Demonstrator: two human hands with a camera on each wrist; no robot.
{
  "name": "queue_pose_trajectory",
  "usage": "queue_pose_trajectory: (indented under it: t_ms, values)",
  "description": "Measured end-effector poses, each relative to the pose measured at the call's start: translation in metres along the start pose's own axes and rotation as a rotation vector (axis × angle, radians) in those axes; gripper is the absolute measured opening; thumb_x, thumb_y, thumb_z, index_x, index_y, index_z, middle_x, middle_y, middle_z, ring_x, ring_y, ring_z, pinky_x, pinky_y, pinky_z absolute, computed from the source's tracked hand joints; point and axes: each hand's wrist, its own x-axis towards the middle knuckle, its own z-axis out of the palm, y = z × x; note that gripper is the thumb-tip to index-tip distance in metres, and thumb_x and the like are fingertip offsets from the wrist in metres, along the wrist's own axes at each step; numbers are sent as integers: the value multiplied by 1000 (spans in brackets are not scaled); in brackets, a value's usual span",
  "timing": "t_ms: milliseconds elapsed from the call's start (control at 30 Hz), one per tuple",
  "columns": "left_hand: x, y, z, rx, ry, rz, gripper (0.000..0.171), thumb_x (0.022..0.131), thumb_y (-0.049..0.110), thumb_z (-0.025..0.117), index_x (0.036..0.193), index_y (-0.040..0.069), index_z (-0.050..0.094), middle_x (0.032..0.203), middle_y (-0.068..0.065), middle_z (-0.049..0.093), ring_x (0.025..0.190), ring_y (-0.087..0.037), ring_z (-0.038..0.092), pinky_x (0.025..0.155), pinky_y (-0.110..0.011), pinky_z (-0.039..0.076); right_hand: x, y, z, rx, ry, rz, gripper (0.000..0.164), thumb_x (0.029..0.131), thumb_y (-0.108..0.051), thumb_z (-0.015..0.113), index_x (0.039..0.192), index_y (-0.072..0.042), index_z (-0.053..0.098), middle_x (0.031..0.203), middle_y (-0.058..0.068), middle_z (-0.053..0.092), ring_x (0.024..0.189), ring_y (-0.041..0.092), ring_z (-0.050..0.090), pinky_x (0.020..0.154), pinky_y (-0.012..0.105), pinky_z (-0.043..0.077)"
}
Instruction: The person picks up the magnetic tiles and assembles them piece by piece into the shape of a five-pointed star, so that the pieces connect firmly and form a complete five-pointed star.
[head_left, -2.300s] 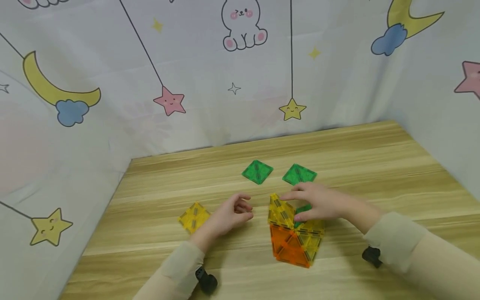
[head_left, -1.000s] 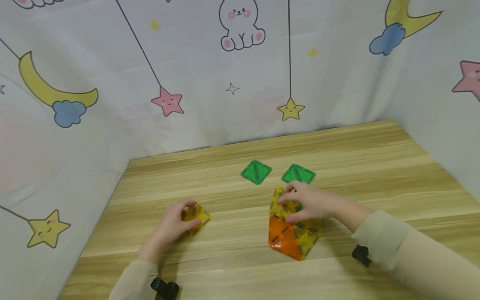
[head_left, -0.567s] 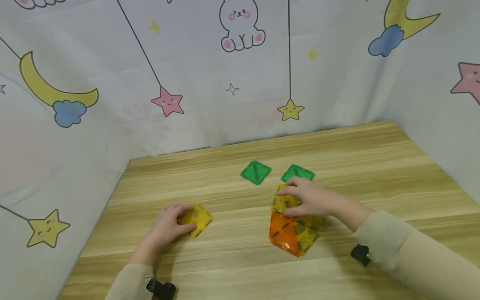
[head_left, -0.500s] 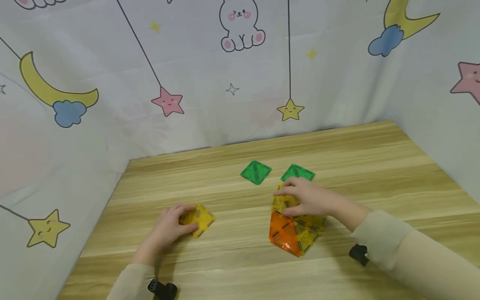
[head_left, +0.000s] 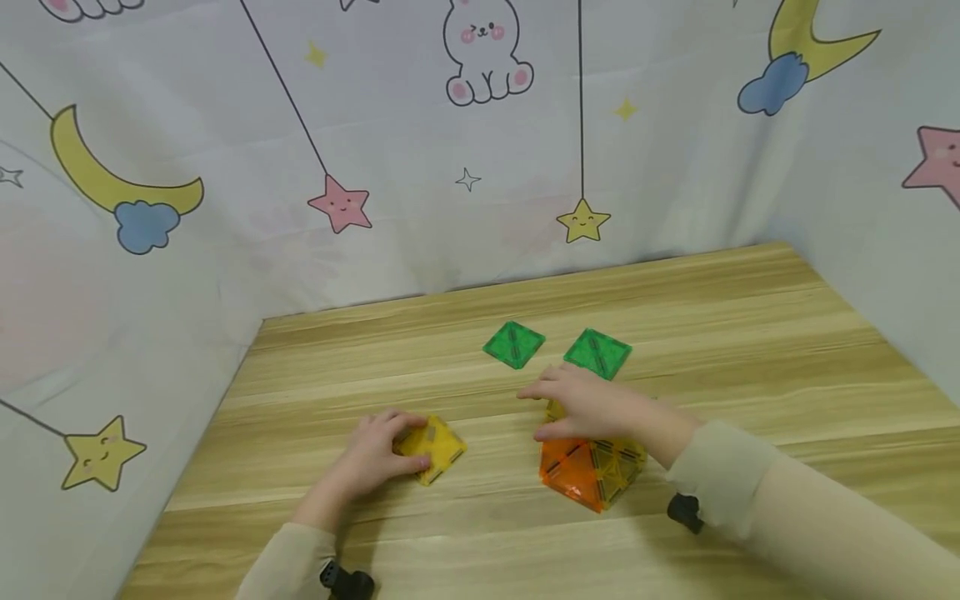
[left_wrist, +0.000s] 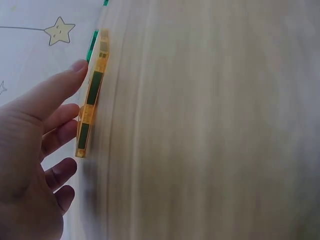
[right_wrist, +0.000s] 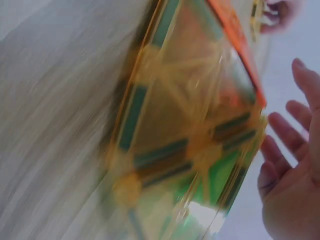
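The person's left arm [head_left: 288, 560] angles forward and inward, its left hand [head_left: 375, 454] held back-upward, thumb parted from slightly bent fingers. The right arm [head_left: 806, 500] slants in from the lower right, its right hand [head_left: 588, 406] pointing leftward, digits spread and relaxed.

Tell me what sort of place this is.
Probably an indoor play corner, though the room beyond stays hidden: translucent coloured tiles lie on a wood-grain tabletop, with cartoon-printed cloth behind and at both sides.
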Motion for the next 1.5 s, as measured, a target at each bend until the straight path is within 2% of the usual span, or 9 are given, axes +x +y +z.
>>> queue_pose_trajectory:
  t_ms: [133, 267, 367, 500, 633, 833, 967, 1233, 1500]
  values:
    - [2, 8, 2, -5, -31, 34, 58, 73, 44, 77, 122, 17, 62, 124, -6, 54, 113, -32, 43, 93, -49, 32, 9, -11, 7, -2, -37, 3, 56, 86, -34, 67, 134, -8, 51, 124, 8, 57, 113, 27, 51, 94, 44, 39]
    - [5, 16, 4, -20, -65, 51, 60, 72, 42, 79, 123, 18, 61, 124, -3, 53, 112, -30, 44, 92, -50, 33, 17, -20, 15, 47, -73, 15, 59, 85, -32, 70, 134, -6, 51, 121, 9, 59, 107, 24, 55, 92, 41, 42]
    - [6, 21, 6, -34, -101, 56, 62, 71, 43, 79, 125, 19, 59, 125, -1, 52, 112, -28, 43, 92, -51, 33, 24, -24, 23, 61, -105, 65, 61, 83, -34, 71, 134, -8, 51, 125, 9, 55, 109, 22, 53, 94, 39, 41]
    - [6, 28, 6, -70, -167, 100, 69, 71, 44, 79, 129, 17, 55, 128, -3, 50, 113, -31, 42, 93, -53, 32, 31, -30, 33, 58, -149, 154, 63, 81, -37, 73, 133, -8, 52, 131, 9, 51, 119, 24, 48, 98, 39, 38]
    - [5, 30, 7, -89, -206, 124, 70, 72, 43, 79, 132, 17, 52, 130, -4, 47, 113, -32, 40, 94, -54, 31, 35, -34, 38, 36, -157, 160, 63, 79, -36, 75, 131, -7, 54, 126, 8, 54, 116, 24, 50, 97, 38, 39]
    - [3, 27, 8, -106, -192, 131, 66, 74, 41, 78, 131, 17, 53, 128, -3, 48, 114, -31, 41, 94, -54, 30, 37, -36, 44, 26, -136, 107, 62, 78, -35, 77, 130, -8, 56, 117, 5, 56, 105, 20, 53, 91, 36, 42]
    - [0, 24, 7, -109, -164, 113, 67, 73, 41, 78, 131, 16, 53, 126, -2, 50, 114, -28, 43, 95, -52, 32, 40, -38, 48, -5, -114, 85, 63, 77, -37, 77, 128, -8, 57, 111, 2, 56, 100, 18, 53, 88, 33, 43]
    - [-1, 26, 7, -46, -148, 82, 64, 73, 42, 78, 127, 17, 55, 120, 1, 49, 108, -25, 42, 90, -49, 32, 43, -39, 55, 26, -84, 174, 61, 76, -36, 78, 128, -11, 57, 111, 2, 54, 99, 18, 52, 87, 35, 44]
    - [-2, 27, 11, -81, -129, 54, 65, 70, 38, 80, 126, 15, 55, 122, 2, 50, 109, -23, 41, 93, -50, 30, 43, -40, 57, 53, -61, 175, 59, 76, -34, 78, 127, -13, 57, 105, 1, 53, 94, 17, 51, 82, 35, 45]
